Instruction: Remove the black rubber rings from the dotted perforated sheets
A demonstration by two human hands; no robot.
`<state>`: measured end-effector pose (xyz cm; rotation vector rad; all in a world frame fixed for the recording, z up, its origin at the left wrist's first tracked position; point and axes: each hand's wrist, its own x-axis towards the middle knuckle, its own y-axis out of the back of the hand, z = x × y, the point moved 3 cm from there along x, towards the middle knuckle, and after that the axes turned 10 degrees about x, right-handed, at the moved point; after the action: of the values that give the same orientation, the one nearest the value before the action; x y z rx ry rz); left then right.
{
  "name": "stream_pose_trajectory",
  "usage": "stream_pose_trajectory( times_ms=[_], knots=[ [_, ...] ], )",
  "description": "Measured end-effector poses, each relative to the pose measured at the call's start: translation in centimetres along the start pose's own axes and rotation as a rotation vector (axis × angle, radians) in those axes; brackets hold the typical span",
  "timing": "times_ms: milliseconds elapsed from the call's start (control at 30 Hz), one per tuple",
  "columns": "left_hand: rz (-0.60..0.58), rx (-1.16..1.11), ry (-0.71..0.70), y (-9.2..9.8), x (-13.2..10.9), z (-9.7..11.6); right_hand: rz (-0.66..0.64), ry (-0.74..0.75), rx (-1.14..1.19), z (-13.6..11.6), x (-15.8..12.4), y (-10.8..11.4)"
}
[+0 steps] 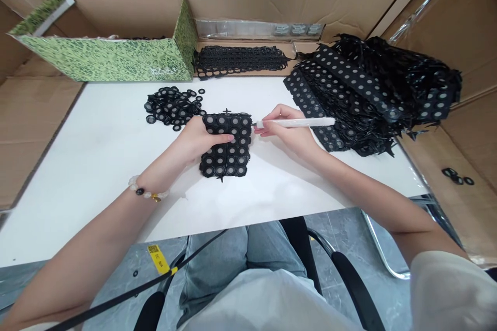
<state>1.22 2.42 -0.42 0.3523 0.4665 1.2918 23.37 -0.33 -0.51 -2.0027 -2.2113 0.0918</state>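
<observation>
A black sheet of round ringed parts with grey centres point(227, 152) lies flat on the white table point(97, 139) in front of me. My left hand point(198, 139) presses down on its left side, fingers curled with the fingertips laid on the sheet. My right hand point(287, 132) is closed round a white pen-like tool point(298, 122), held nearly level, its tip touching the sheet's upper right edge. A loose heap of small black rings point(173, 106) lies just beyond my left hand.
A tall stack of the same black sheets point(368, 93) fills the table's right side. Emptied black webbing point(238, 59) lies at the back beside a green patterned box point(108, 57). Cardboard walls surround the table. A few rings point(458, 177) lie on cardboard at right.
</observation>
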Motion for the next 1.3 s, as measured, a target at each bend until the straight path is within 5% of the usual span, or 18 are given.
stream_pose_trajectory(
  times_ms=[700,1033,1300],
  knots=[
    [0.011,0.013,-0.122,-1.5,-0.9,0.4,-0.029,-0.140,0.111,0.6,-0.2,-0.3],
    [0.079,0.228,-0.189,-2.2,-1.6,0.8,-0.043,0.109,-0.264,0.3,-1.2,-1.1],
    [0.034,0.193,-0.120,-1.2,-0.5,0.3,0.021,0.107,-0.199,0.2,-0.1,0.2]
  ],
)
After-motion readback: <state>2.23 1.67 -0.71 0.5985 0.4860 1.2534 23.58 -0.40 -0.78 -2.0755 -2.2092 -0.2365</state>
